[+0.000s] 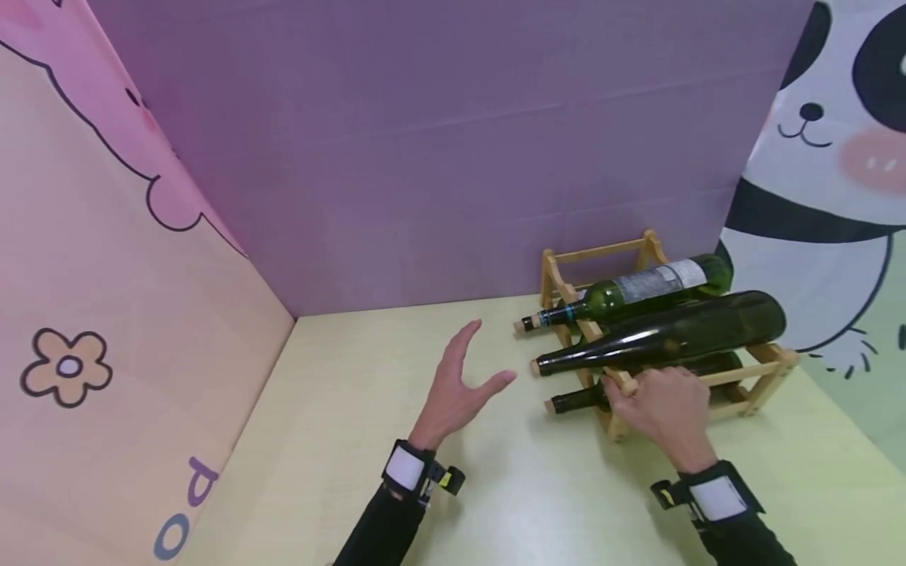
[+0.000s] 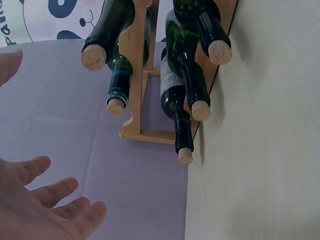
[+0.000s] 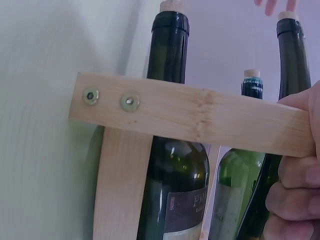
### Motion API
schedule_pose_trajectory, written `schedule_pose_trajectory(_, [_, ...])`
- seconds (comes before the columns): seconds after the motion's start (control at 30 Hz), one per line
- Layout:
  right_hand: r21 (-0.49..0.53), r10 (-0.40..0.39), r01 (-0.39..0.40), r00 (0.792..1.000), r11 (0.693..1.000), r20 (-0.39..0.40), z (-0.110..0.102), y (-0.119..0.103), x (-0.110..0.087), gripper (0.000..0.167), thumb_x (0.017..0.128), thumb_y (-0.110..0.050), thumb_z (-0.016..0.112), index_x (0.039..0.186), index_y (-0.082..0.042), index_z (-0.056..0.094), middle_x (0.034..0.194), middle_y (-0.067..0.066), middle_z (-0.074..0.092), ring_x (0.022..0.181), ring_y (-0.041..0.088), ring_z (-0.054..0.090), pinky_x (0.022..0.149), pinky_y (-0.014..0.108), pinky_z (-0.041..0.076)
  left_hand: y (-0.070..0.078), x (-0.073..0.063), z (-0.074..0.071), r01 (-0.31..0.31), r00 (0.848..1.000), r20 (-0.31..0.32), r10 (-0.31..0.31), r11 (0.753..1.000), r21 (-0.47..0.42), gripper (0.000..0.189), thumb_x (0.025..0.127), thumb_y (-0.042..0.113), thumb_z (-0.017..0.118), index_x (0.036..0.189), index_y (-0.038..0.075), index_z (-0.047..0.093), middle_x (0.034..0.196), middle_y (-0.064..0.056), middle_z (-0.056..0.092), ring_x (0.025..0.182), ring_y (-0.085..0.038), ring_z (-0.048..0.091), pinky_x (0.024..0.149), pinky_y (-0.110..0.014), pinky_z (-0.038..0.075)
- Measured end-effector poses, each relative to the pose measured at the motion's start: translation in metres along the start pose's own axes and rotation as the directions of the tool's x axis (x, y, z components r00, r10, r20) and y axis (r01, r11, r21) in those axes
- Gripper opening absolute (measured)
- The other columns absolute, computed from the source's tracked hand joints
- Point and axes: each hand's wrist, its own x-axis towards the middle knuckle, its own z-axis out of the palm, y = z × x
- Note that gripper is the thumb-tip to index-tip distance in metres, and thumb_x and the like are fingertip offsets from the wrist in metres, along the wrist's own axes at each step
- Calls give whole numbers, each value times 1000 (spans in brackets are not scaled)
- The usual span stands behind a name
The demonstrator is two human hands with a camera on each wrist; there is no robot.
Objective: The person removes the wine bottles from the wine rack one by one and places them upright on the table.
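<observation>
A wooden bottle rack (image 1: 739,373) stands on the pale tabletop (image 1: 340,393).

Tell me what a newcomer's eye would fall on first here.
Probably the wooden rack of corked green bottles on the right of the pale table, its near side held by the right grip. Left of the corks, the left grip hovers empty. A big cartoon panda decorates the right wall.

a purple backdrop (image 1: 425,157) is hanging beyond the left fingers (image 1: 460,339), a pale tabletop (image 1: 347,377) is stretching beneath them, a flower print (image 1: 67,367) is showing well to their left, a panda print (image 1: 807,169) is smiling beyond and right of the right fingers (image 3: 295,200)
</observation>
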Motion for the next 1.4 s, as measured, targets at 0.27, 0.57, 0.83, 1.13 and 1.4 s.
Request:
schedule_pose_trajectory(0.27, [-35,43,-40,997,999,66,4,-13,5,66,89,-60,44,43,-19,20,42,-7,17,42,12,15,41,26,7,15,17,6,-69,996,64,65,995,67,96,83,62,76,161,38,25,170,7,24,158,-21,24,123,-58,28])
schedule_pose_trajectory(0.57, [-60,55,-49,993,997,104,9,-22,10,62,83,-51,56,43,-19,21,41,-6,19,39,13,20,40,27,10,33,37,13,-173,979,136,151,971,163,99,79,54,84,160,28,32,169,1,29,156,-22,28,122,-53,33])
schedule_pose_trajectory(0.83, [-71,30,-26,998,997,57,17,-30,15,60,83,-48,57,43,-19,24,43,-6,20,38,15,23,39,28,11,47,51,25,-206,960,244,140,941,270,95,80,46,84,159,28,35,167,-3,31,153,-23,34,117,-49,42])
schedule_pose_trajectory(1.13, [-71,27,-25,999,997,33,22,-36,17,61,83,-48,59,42,-18,26,42,-6,20,35,15,25,38,29,12,53,62,38,-250,944,304,127,877,410,82,84,37,82,155,19,43,160,-7,43,150,-31,39,111,-47,48])
schedule_pose_trajectory(1.4, [-78,25,-24,1000,997,17,22,-40,18,60,84,-48,58,43,-18,25,42,-5,21,36,15,25,38,28,12,53,71,51,-278,940,325,107,793,542,76,88,36,79,154,17,46,151,-8,54,129,-25,60,97,-38,57])
